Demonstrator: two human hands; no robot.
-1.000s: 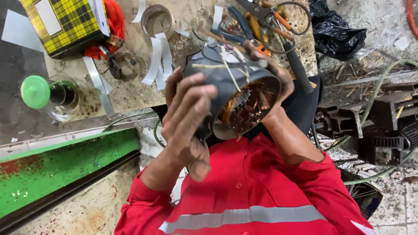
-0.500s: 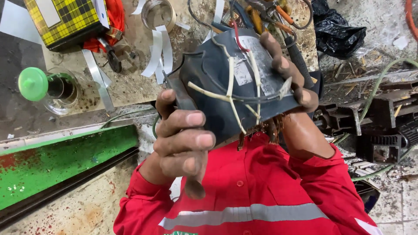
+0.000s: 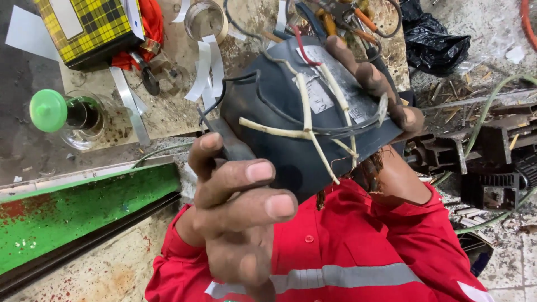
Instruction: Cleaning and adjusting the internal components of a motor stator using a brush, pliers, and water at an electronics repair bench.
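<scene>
We had the dark grey motor housing point(image 3: 291, 128) held up over our red sleeves, above the counter point(image 3: 168, 112) edge. Right hand point(image 3: 375, 84) gripped its far side, fingers laid across the shell and its pale tied cords point(image 3: 305, 131). Left hand point(image 3: 238, 218) clamped the near left edge. A green-capped bottle point(image 3: 61, 112) stood off to the left.

- We see both hands gripping a dark grey motor housing point(image 3: 291, 117) — left hand point(image 3: 238, 210) at its near edge, right hand point(image 3: 375, 84) fingers spread over the top.
- Pale cords and wires cross the housing.
- Beyond: a green-capped bottle point(image 3: 53, 110), a yellow plaid box point(image 3: 92, 25), white paper strips point(image 3: 204, 67).
</scene>
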